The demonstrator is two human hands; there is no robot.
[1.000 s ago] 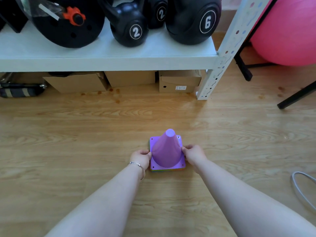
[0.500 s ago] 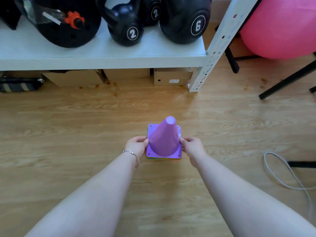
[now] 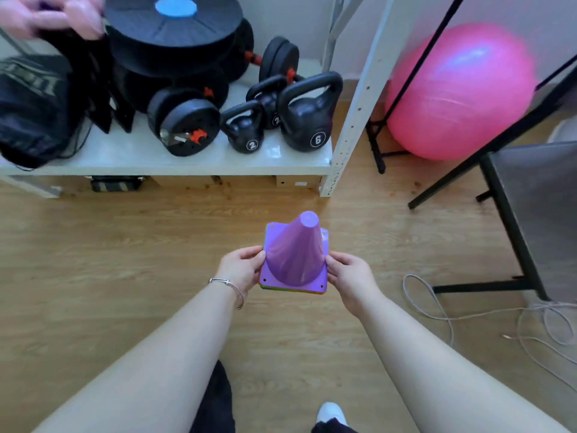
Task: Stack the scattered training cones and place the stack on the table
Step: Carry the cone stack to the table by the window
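A stack of training cones point(image 3: 295, 257) is held in the air above the wooden floor, a purple cone on top and thin coloured base edges showing beneath it. My left hand point(image 3: 242, 268) grips the left edge of the square base. My right hand point(image 3: 348, 275) grips the right edge. The stack stands upright, tipped slightly away from me. A dark grey table point(image 3: 540, 201) with black legs stands at the right edge of the view.
A white shelf point(image 3: 175, 160) ahead carries black kettlebells point(image 3: 307, 115), weight plates and a dark bag. A pink exercise ball point(image 3: 457, 92) sits behind black stand legs. Loose cables point(image 3: 437, 307) lie on the floor at right. Another person's hand point(image 3: 46, 17) shows at top left.
Both hands have lifted the cone stack off the floor. My view has risen and pulled back, bringing the shelf top, the table at right and my feet into sight.
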